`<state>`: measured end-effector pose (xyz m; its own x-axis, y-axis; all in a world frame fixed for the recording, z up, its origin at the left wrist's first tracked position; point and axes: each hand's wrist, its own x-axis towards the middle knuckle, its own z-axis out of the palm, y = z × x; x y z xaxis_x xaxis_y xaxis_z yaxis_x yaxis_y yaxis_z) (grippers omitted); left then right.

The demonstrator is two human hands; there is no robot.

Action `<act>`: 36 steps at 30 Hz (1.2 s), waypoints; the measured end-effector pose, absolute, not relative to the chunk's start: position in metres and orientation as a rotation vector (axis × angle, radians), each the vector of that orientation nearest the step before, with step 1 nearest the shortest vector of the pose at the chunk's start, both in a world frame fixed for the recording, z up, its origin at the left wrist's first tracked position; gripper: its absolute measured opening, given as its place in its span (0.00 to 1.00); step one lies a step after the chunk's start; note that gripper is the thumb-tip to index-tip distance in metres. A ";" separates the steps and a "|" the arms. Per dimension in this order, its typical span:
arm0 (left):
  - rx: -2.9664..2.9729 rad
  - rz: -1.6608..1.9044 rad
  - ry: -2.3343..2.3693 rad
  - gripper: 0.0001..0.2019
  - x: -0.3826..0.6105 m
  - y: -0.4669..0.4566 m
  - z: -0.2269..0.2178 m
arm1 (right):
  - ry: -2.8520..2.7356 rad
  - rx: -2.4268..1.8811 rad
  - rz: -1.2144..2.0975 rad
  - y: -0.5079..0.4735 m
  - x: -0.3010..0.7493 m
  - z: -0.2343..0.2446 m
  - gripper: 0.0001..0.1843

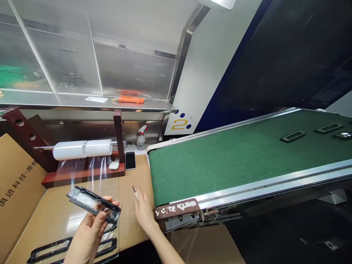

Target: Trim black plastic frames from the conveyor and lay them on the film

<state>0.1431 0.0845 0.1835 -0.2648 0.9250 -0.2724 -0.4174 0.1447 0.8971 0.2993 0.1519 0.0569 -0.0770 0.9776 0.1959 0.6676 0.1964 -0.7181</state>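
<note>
My left hand (92,229) grips a long black rectangular plastic frame (82,200) with a clear middle. The frame is tilted above the work surface, the thumb on its near side. My right hand (145,212) rests over the cardboard (132,231), close to the conveyor's end. Out of its fingers pokes a slim tool (135,193) with a pale body and dark tip; its exact kind is unclear. Below my left hand, more black frames (51,249) lie on a glass sheet (67,222); my left forearm partly covers them.
Two clear film rolls (70,150) hang on a dark red stand (82,176). Near it are a phone (130,160), white earbud case (113,165) and spray bottle (141,140). An orange tool (130,99) lies on the shelf. Black frames (293,136) sit on the green conveyor (214,161).
</note>
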 end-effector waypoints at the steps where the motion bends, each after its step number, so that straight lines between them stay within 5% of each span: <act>1: 0.690 1.392 1.294 0.25 0.139 0.084 0.180 | -1.802 -1.545 0.572 0.157 0.300 0.056 0.24; 7: 1.353 1.187 1.602 0.19 0.123 0.079 0.194 | -1.660 -1.041 0.778 0.158 0.315 0.155 0.14; 12: 1.710 1.134 1.730 0.19 0.107 0.081 0.207 | -1.768 -0.842 0.468 0.131 0.322 0.225 0.11; 24: 2.034 1.025 1.741 0.21 0.088 0.083 0.202 | -2.049 -0.771 -0.003 0.129 0.316 0.211 0.03; 28: 2.113 0.934 1.757 0.23 0.081 0.086 0.197 | -2.069 -0.762 0.005 0.125 0.320 0.211 0.09; 34: 2.195 0.803 1.753 0.23 0.067 0.095 0.188 | -1.936 -1.021 0.002 0.141 0.324 0.197 0.04; 36: 2.157 0.809 1.781 0.23 0.067 0.097 0.187 | -1.940 -1.278 -0.059 0.156 0.329 0.186 0.13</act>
